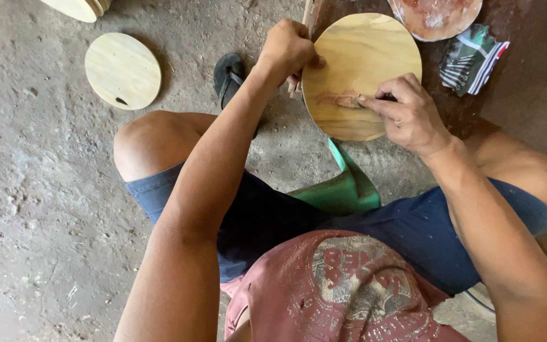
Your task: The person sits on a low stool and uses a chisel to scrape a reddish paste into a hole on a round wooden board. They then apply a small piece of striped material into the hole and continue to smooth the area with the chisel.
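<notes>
While seated low over the concrete floor [45, 209]: left hand [288, 47] closed on the left rim of the round wooden disc [365, 57], steadying it; right hand [409, 114] pinched shut on a small tool, type unclear, pressed against a reddish patch [337, 99] on the disc's face. Second disc [123, 70] lying flat well to the left; black sandal [228, 76] near the left wrist; green seat [343, 190] below.

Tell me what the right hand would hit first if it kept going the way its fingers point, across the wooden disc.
The right hand points left across the round wooden disc. Going straight on, it would probably first meet the left hand gripping the disc's left edge, though depth is hard to judge.
</notes>
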